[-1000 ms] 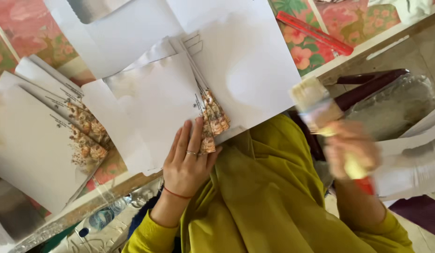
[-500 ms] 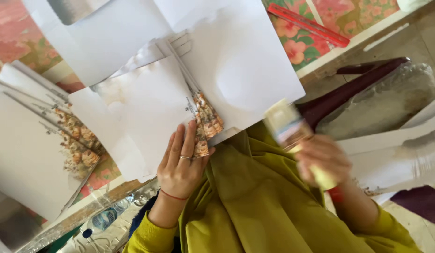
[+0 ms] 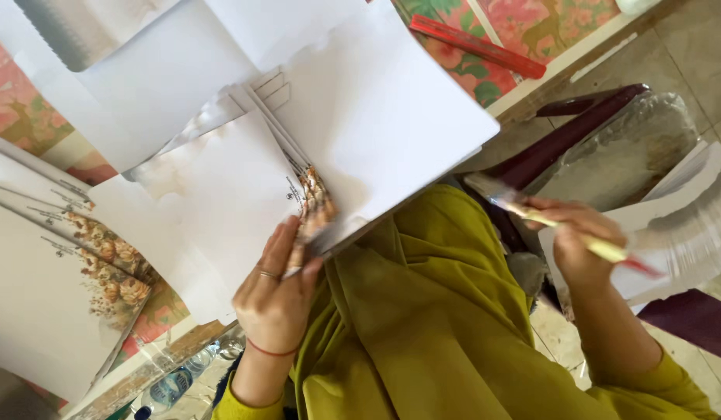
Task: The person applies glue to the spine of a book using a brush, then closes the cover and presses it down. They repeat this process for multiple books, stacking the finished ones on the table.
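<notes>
My left hand [image 3: 279,292] lies flat on the near edge of a stack of white paper sheets [image 3: 376,117], fingers on a strip with a brown floral print [image 3: 315,204]. It wears a ring and a red thread at the wrist. My right hand [image 3: 582,241] is out over my lap, closed on a paintbrush [image 3: 531,214] with a pale yellow handle and a flat bristle head pointing toward the sheets. The brush does not touch the paper.
More white cards with floral corners [image 3: 65,272] fan out at the left on a floral tablecloth [image 3: 34,124]. A red ruler [image 3: 477,45] lies at the table's far edge. A dark chair [image 3: 578,132] and stacked white sheets [image 3: 687,225] stand at the right. Yellow-green cloth [image 3: 422,327] covers my lap.
My right hand has lowered and turned the brush from upright to nearly level, bristles pointing toward the sheets. My left hand stays pressed on the paper.
</notes>
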